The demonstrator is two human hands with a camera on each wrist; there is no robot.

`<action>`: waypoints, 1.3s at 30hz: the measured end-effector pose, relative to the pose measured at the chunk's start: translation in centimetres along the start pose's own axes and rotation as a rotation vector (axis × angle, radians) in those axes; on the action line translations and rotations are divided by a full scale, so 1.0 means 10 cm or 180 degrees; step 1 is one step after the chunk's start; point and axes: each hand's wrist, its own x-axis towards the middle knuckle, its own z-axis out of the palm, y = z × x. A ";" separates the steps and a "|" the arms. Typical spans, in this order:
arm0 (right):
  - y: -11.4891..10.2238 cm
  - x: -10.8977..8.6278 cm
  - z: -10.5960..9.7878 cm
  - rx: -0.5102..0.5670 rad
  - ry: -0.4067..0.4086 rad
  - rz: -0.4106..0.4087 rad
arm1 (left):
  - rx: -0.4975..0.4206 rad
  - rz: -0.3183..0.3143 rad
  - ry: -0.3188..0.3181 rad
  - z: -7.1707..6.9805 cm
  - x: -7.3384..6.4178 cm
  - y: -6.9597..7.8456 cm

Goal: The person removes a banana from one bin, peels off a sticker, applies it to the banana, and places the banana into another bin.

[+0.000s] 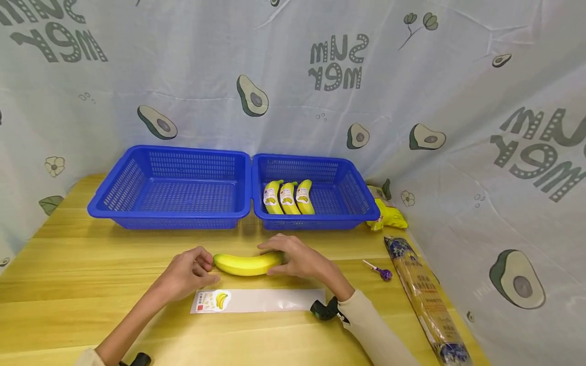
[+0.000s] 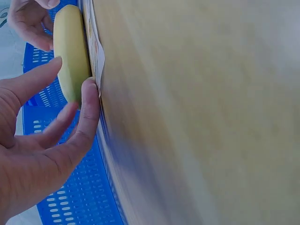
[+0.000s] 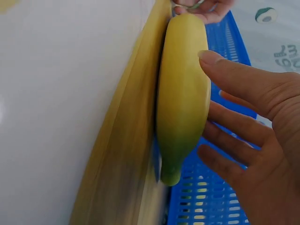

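A yellow banana lies crosswise on the table, its greenish stem end to the right. My right hand is around that end, fingers loosely bent; the thumb overlaps the banana's edge in the right wrist view, and firm contact cannot be told. My left hand is beside the left tip, with thumb and fingers apart in the left wrist view and nothing gripped. Nearer me lies a pale strip bearing a banana-picture label at its left end.
Two blue baskets stand behind: the left basket and the right basket, which holds three labelled bananas. To the right are a purple lollipop, a long brown package and a yellow packet, beside the patterned curtain.
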 end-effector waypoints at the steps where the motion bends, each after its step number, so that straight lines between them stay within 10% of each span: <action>1: -0.01 0.00 0.00 -0.0004 0.0044 -0.0050 | 0.0027 0.0031 -0.0021 -0.01 -0.01 -0.01; 18: -0.11 0.08 0.06 0.0129 0.0207 -0.0465 | 0.0518 0.0147 -0.0424 -0.02 -0.16 0.01; 39: -0.30 0.21 0.14 0.0385 -0.0080 -0.0530 | 0.0989 0.0264 -0.0116 0.10 -0.22 0.05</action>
